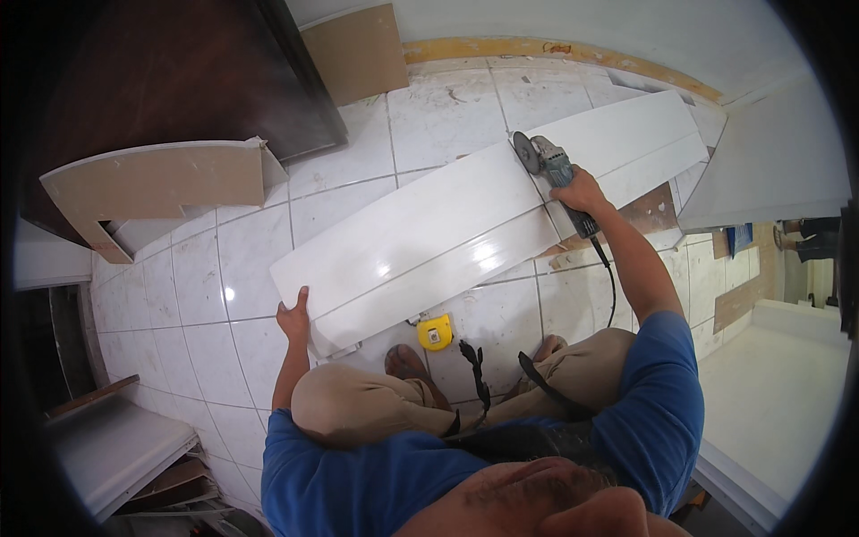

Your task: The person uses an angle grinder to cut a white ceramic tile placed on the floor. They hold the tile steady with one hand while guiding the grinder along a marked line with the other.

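A long white panel (420,233) with a groove along its length lies slantwise in front of me, from lower left to upper right. At its left end my left hand (293,313) grips the edge. My right hand (580,192) is wrapped round the body of an angle grinder (555,166), whose cord trails down past my right knee. The grinder's disc (526,154) stands on edge at the panel's far side. A dark line crosses the panel beside the grinder. Near my feet lies a yellow tape measure (435,332).
Brown-faced board offcuts (165,179) and another board (358,54) lean by a dark door-like panel (206,80) at the far left. White tiles (340,224) cover the floor. A white ledge (769,394) stands at right; a shelf (125,447) with scraps is lower left.
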A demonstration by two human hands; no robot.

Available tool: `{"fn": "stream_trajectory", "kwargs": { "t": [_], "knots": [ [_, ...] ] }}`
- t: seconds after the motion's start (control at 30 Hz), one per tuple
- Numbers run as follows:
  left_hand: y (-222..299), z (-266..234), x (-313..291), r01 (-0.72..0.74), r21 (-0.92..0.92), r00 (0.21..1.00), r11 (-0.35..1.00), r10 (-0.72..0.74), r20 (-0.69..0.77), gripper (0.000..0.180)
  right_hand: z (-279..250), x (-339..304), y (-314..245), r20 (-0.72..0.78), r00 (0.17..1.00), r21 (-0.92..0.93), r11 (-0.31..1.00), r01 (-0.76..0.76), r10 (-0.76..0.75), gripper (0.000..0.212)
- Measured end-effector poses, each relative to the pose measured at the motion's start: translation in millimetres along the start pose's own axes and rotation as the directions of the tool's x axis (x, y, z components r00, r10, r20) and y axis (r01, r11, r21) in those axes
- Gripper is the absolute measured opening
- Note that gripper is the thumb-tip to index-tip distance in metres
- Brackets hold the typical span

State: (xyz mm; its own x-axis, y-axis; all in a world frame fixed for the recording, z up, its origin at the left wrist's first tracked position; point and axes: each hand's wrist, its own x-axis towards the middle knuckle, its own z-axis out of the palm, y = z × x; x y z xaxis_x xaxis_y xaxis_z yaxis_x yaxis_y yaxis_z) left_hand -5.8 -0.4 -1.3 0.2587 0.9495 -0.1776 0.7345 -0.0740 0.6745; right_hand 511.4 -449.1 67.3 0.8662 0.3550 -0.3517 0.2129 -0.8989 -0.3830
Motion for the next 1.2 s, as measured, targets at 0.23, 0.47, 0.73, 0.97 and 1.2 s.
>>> {"fn": "stream_trajectory", "kwargs": {
  "t": [0.23, 0.47, 0.73, 0.97, 1.2],
  "knots": [
    [-11, 2, 5, -0.013, -0.027, 1.000, 1.000, 0.013, -0.010, 0.078, 3, -3, 6, 0.044, 0.999, 0.014, 1.000, -0.018, 0.018, 0.077],
    [-15, -1, 6, -0.011, -0.031, 1.000, 0.999, 0.010, -0.029, 0.079, 3, -9, 6, 0.086, 0.996, 0.039, 0.999, -0.028, 0.025, 0.078],
    [-10, -1, 6, -0.002, -0.011, 1.000, 1.000, 0.002, -0.030, 0.078, 8, -2, 9, 0.010, 1.000, -0.007, 1.000, 0.000, 0.001, 0.077],
    [-10, -3, 4, -0.001, -0.049, 1.000, 0.999, -0.001, -0.028, 0.076, 3, -1, -1, 0.054, 0.999, 0.032, 0.999, -0.002, 0.000, 0.073],
    [-10, -4, 4, 0.006, -0.006, 0.999, 1.000, -0.006, -0.042, 0.074, 5, 0, -2, 0.042, 0.999, 0.022, 1.000, 0.002, -0.002, 0.073]
  ]
}}
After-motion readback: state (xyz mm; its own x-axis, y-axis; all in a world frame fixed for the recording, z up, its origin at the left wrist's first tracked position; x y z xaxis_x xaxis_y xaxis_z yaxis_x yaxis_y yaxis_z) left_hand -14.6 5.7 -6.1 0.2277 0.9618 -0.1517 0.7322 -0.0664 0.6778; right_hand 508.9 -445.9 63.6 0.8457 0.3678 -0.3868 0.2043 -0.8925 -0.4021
